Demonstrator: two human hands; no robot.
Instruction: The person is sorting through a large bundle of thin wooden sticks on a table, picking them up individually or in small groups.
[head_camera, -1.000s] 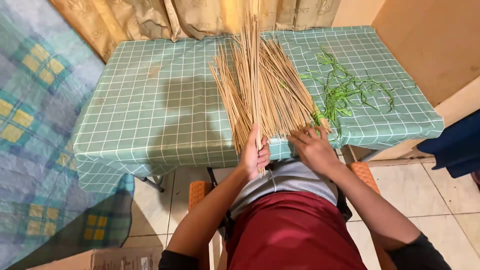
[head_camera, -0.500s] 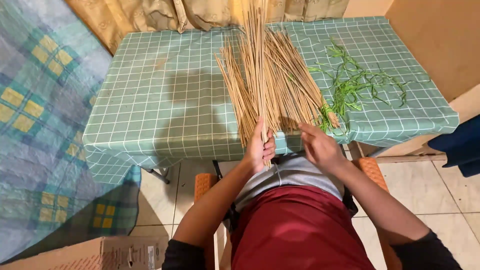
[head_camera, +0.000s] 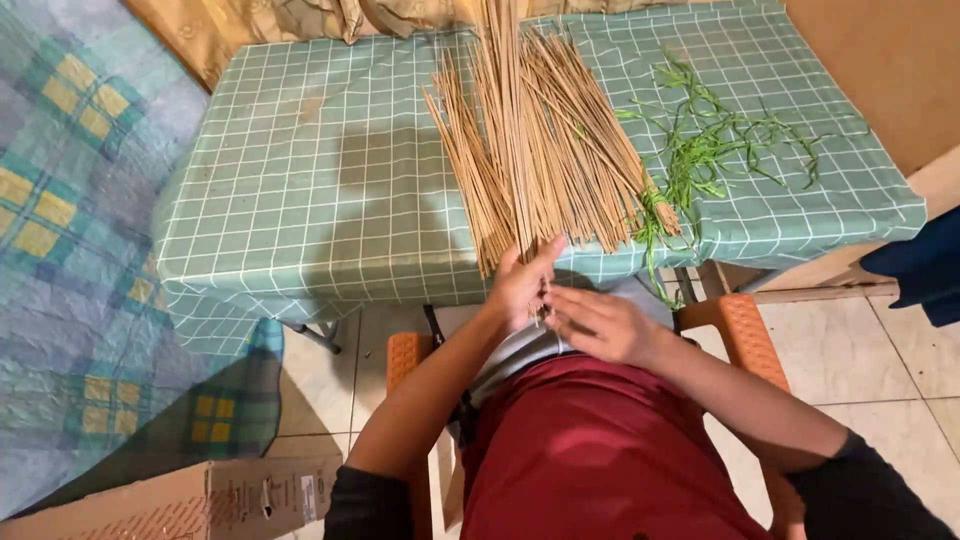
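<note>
A fan of long thin tan sticks (head_camera: 540, 150) lies on a table with a green checked cloth (head_camera: 320, 200), near ends hanging over the front edge. My left hand (head_camera: 522, 285) grips the near ends of a few sticks at the table's edge. My right hand (head_camera: 600, 322) is just beside it, below the edge, fingertips touching those same stick ends. Green plant strips (head_camera: 710, 150) lie in a loose tangle to the right of the sticks.
I sit on an orange chair (head_camera: 745, 330) close to the table. A blue and yellow checked blanket (head_camera: 60, 250) lies to the left, a cardboard box (head_camera: 200, 500) on the floor at lower left. A blue object (head_camera: 925, 270) is at the right edge.
My right hand has dropped from the table's edge near the green strips to below it and moved left against my left hand. The left hand stays on the stick ends.
</note>
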